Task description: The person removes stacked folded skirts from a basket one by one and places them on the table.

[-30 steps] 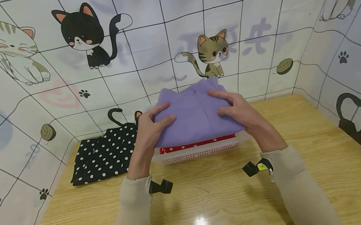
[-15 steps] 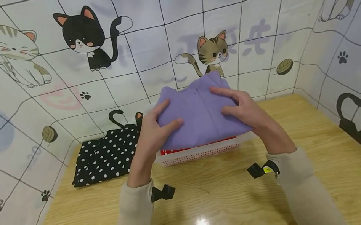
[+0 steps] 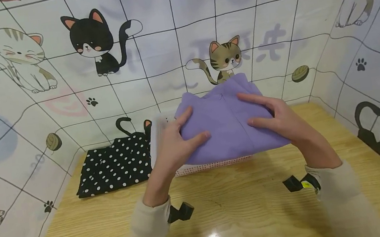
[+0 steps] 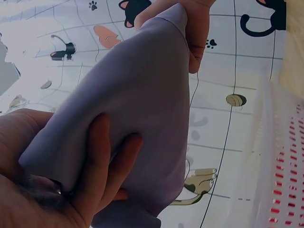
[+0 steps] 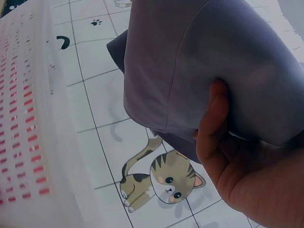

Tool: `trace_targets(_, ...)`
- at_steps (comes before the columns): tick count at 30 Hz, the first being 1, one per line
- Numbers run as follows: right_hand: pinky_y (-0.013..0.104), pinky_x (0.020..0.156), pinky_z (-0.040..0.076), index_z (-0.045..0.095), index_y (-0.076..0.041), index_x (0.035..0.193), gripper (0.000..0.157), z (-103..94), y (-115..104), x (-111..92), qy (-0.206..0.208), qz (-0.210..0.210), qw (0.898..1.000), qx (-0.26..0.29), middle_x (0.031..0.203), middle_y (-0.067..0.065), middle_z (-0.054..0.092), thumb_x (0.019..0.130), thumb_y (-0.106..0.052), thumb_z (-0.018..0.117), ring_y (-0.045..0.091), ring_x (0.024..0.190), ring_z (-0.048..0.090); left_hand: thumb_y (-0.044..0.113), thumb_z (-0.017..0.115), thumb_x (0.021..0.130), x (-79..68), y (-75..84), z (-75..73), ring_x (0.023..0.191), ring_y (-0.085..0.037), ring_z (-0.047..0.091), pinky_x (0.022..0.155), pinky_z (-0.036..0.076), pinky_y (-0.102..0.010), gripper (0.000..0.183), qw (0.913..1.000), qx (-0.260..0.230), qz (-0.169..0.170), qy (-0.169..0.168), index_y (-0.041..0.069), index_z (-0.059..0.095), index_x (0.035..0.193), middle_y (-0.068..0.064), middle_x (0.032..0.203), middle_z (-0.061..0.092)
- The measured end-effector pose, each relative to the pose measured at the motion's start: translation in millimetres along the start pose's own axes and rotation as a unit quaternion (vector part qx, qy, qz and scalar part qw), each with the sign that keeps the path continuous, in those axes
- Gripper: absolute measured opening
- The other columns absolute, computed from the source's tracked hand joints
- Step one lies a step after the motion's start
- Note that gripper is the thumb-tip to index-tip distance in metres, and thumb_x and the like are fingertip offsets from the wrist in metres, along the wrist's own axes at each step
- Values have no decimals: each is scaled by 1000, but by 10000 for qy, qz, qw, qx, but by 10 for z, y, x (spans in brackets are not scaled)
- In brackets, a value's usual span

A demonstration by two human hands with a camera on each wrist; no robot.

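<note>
A folded purple garment (image 3: 229, 125), with a seam running down one side, is held up between both hands. My left hand (image 3: 175, 141) grips its left edge, thumb on the near face; in the left wrist view, fingers (image 4: 99, 152) curl over the cloth (image 4: 137, 95). On the right edge my right hand (image 3: 281, 118) pinches the garment the same way, its underside showing in the right wrist view. Behind and below, a white perforated basket (image 3: 215, 166) is mostly covered by the cloth in the head view. Red shows through the basket's holes (image 5: 28, 142) in the right wrist view.
A black cloth with white dots (image 3: 114, 167) lies folded on the wooden table (image 3: 220, 203), left of the basket. Cat-patterned sheeting (image 3: 160, 37) stands around the table at the back and both sides.
Both hands have carried the purple garment to the right and slightly nearer, tilting it a little. More of the basket's left side shows; the red cloth inside is now hidden in the head view.
</note>
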State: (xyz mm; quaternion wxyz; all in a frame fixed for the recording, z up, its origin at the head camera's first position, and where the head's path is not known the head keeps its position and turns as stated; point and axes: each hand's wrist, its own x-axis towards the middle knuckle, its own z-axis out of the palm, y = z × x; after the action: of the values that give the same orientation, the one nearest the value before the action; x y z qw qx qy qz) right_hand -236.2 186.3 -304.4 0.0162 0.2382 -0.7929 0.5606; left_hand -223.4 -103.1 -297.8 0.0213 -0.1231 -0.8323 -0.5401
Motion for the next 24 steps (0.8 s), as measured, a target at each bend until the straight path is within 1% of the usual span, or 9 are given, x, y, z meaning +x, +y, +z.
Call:
trace_targets(4,8,103,38,49,-19,155,61,-92,29,-119,89,-174,9992,-352,165,7,39,97,-8,67,6,136,45,32,84,82,-47,37,117,136,-26,54,116,45,-46,89,9994,288,143,-115,25,41,159,-11,159,48)
trace_targets(7,8,102,38,48,-21,156,63,-172,69,-227,75,-54,9991,-414,166,6,36,97,-7,68,3,136,43,33,85,81,-71,55,215,135,-25,55,115,46,-46,93,9985,410,230,-292,24,38,161,-11,157,50)
trace_targets(9,8,101,38,48,-21,156,64,-234,107,-297,62,15,9989,-474,166,5,36,97,-6,68,2,136,43,33,86,80,-80,65,289,135,-25,56,114,46,-46,95,9979,397,238,-445,23,37,161,-12,156,50)
trace_targets(12,7,98,39,51,-21,154,64,-346,177,-382,83,-105,9963,-853,162,3,42,95,-4,70,0,132,45,33,86,80,-78,72,417,137,-25,54,114,47,-47,97,9975,273,182,-626,23,35,162,-12,158,48)
trace_targets(14,8,97,40,51,-17,154,64,-429,227,-412,14,-283,9944,-1018,160,0,44,94,-1,70,-1,130,47,32,86,80,-67,70,512,137,-26,54,114,47,-46,97,9973,153,142,-711,23,34,162,-12,159,47)
trace_targets(16,7,96,40,51,-15,153,65,-523,270,-433,-52,-442,9915,-1221,158,-6,46,93,2,70,-2,130,47,30,86,80,-53,66,609,137,-26,54,114,47,-46,98,9971,56,149,-740,22,34,163,-12,160,46)
trace_targets(17,7,95,41,50,-13,154,65,-571,286,-440,-127,-470,9913,-1225,158,-9,44,93,3,68,-2,131,46,30,86,80,-43,60,659,135,-25,54,113,48,-45,98,9972,23,160,-735,23,34,163,-11,160,46)
trace_targets(19,7,95,40,48,-11,155,66,-670,316,-460,-243,-477,9909,-1237,159,-13,41,94,6,67,-4,133,43,29,86,80,-29,53,755,134,-25,56,111,49,-45,98,9973,-70,198,-705,24,33,163,-10,159,47)
trace_targets(24,5,91,40,46,-13,156,68,-891,390,-539,-269,-334,9873,-1532,160,-17,36,94,7,65,-9,136,37,28,84,82,10,56,995,134,-21,55,111,50,-40,96,9968,-256,355,-669,25,33,163,-5,160,47)
